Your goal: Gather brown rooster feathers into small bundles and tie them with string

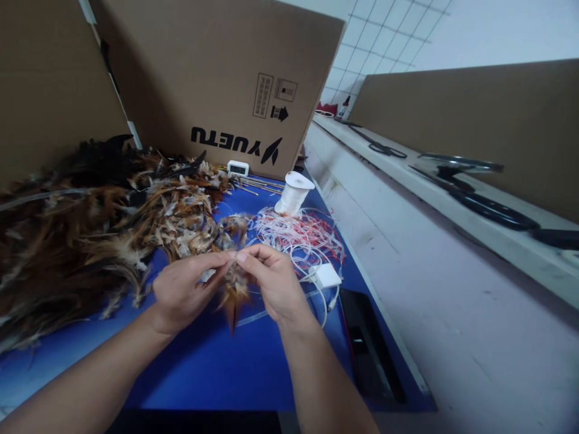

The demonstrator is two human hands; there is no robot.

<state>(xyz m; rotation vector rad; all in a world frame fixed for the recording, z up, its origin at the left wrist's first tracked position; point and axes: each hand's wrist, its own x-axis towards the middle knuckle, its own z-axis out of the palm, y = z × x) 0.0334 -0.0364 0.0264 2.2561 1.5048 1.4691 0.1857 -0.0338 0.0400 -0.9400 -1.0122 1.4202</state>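
The small feather bunch (236, 288) is orange-brown in its lower part and mottled with grey and cream higher up, while the large feather pile (104, 220) mixes rusty brown, black, beige and whitish tones, and the table (217, 374) under them is of a plain deep blue. The spool (295, 196) is white, the tangled strands (301, 232) beside it are white and red, the small square block (328, 275) is white, and the flat object (371, 346) is black with a thin red edge. The cardboard box (181, 72) is brown with black printed letters, and the back wall (384, 27) is whitish, with a pattern of dark grid lines.
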